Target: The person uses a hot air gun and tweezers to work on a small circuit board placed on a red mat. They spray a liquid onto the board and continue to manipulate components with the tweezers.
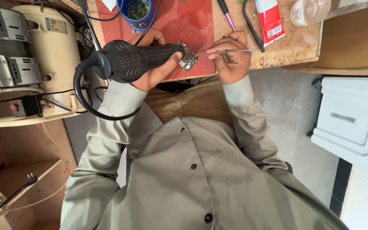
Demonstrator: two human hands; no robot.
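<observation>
My left hand (pixel 152 74) grips the thick black handle of a hot-air soldering tool (pixel 126 59), whose nozzle end points right at a small circuit board (pixel 188 62). The board lies at the near edge of a red mat (pixel 184 21) on the wooden bench. My right hand (pixel 231 61) pinches thin metal tweezers (pixel 228 52), with the tips touching the board from the right. The tool's black cable (pixel 81 96) loops down over my left sleeve.
A blue cup (pixel 137 12), a red-and-white tube (pixel 269 19) and a clear bottle (pixel 316 10) stand on the wooden bench (pixel 294 47). A cream-coloured machine (pixel 56 42) sits at the left; a white box (pixel 350 119) is at the right on the floor.
</observation>
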